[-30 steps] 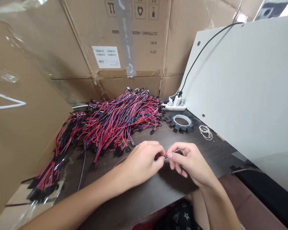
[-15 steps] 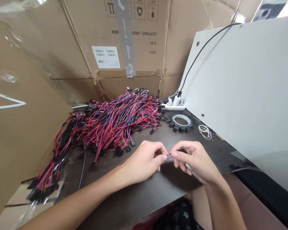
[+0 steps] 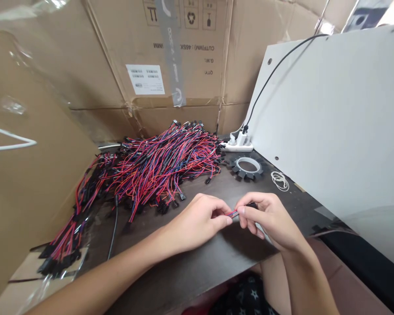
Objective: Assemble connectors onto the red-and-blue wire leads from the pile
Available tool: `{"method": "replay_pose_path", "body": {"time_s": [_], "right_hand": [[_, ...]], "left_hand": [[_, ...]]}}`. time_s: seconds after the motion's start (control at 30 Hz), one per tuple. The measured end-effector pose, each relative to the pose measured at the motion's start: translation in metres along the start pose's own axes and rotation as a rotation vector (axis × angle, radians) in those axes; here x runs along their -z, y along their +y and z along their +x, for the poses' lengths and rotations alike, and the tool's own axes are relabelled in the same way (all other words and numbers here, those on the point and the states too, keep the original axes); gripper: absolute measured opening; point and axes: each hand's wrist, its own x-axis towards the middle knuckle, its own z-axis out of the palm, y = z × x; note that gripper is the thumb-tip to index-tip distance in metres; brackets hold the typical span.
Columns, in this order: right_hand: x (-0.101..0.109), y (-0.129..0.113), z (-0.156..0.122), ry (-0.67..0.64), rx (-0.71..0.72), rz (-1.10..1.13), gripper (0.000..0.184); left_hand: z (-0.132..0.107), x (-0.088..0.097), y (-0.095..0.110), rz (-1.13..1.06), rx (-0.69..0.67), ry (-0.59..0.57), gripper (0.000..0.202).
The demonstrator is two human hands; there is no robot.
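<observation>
My left hand [image 3: 198, 223] and my right hand [image 3: 269, 218] meet over the near middle of the dark table [image 3: 197, 262], fingers pinched. Between the fingertips runs a short red and blue wire lead [image 3: 232, 214], held from both sides. A black connector end shows by my right thumb. Behind the hands lies a big heap of red, blue and black wire leads [image 3: 160, 164] with black connectors.
A second bundle of leads [image 3: 65, 240] trails to the left front edge. A toothed black ring with tape [image 3: 248, 166], white rubber bands [image 3: 280, 180] and a white power strip [image 3: 238, 142] sit at the right. Cardboard boxes [image 3: 170, 57] and a white panel [image 3: 331, 118] wall the table.
Both hands have shifted slightly right and a little away from me, still pinching the same lead. The heap has not moved.
</observation>
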Motion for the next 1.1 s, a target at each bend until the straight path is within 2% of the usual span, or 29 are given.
{"method": "replay_pose_path", "body": {"time_s": [0.37, 0.6, 0.83, 1.1], "right_hand": [[-0.008, -0.003, -0.002, -0.039, 0.017, -0.044, 0.017], [-0.009, -0.001, -0.001, -0.06, 0.015, -0.079, 0.015], [-0.007, 0.0, 0.0, -0.117, -0.011, -0.116, 0.014], [-0.002, 0.005, 0.001, -0.113, -0.005, -0.086, 0.024]], "left_hand": [[0.001, -0.003, -0.001, 0.005, 0.03, 0.056, 0.016], [0.001, -0.005, -0.008, -0.063, 0.089, 0.03, 0.015], [0.001, -0.005, -0.01, -0.094, 0.084, 0.027, 0.014], [0.001, -0.006, -0.008, -0.062, 0.089, -0.018, 0.018]]}}
